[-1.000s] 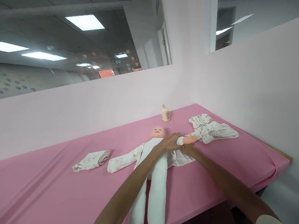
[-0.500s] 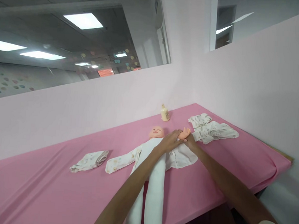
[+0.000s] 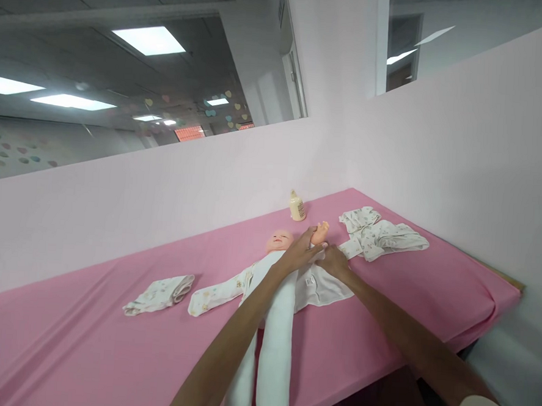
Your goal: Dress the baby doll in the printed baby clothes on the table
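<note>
A baby doll (image 3: 277, 344) with a white cloth body lies on its back, its head toward the wall. A baby shirt (image 3: 323, 286) is spread beside and partly under it, with one patterned sleeve (image 3: 217, 293) stretched out to the left. My left hand (image 3: 299, 252) is closed around the doll's arm, just below the raised doll hand (image 3: 319, 232). Right beside it, my right hand (image 3: 334, 262) is closed at the shirt's edge by that arm. Its fingertips are partly hidden, but it seems to pinch the shirt cloth.
A pink sheet (image 3: 74, 338) covers the table, which meets white walls at the back and right. A pump bottle (image 3: 297, 207) stands behind the doll's head. Folded patterned baby clothes (image 3: 383, 237) lie at the right, and a small folded garment (image 3: 159, 294) lies at the left.
Both hands have shifted slightly left with the doll's arm. My right hand has slid down from the doll's hand toward the shirt, so the doll's hand now sticks up more freely.
</note>
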Available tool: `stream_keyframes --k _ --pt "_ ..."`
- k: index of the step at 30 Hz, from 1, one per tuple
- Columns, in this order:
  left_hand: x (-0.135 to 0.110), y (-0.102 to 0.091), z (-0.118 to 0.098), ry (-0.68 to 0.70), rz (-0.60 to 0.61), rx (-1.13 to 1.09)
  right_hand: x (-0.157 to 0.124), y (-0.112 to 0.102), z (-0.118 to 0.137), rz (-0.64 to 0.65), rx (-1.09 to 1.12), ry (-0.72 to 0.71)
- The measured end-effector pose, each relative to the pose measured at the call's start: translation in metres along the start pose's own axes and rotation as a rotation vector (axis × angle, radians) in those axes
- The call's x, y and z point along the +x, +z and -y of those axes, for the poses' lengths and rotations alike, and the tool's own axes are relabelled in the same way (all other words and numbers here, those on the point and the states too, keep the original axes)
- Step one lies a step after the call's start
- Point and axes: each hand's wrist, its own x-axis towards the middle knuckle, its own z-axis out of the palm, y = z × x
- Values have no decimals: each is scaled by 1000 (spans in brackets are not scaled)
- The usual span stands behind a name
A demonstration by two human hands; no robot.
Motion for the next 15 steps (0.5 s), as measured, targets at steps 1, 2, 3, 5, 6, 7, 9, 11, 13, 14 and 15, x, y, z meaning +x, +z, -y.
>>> stream_keyframes --k 1,2,3,5,6,7,9,11,13,14,15 --pt "0 1 1 3 0 3 1 2 3 -13 -23 20" --pt "1 2 2 4 0 6 3 4 5 -17 -28 37" --pt "1 2 3 2 0 8 5 5 6 -14 -32 52" --pt "2 4 5 -9 0 11 9 8 9 1 -35 76" --pt "3 4 6 -17 -2 13 12 10 10 10 -36 83" --pt "3 5 6 -22 -3 17 13 13 10 20 -38 87" --pt "3 4 6 -23 -4 27 15 19 11 40 -45 91" --pt "3 3 5 -15 1 41 16 24 11 51 -42 97" --pt "3 4 5 -6 9 58 17 26 11 43 -18 112" --pt "4 4 5 -5 8 64 18 24 10 28 3 125" --pt "5 5 6 -10 7 68 19 21 9 6 30 143"
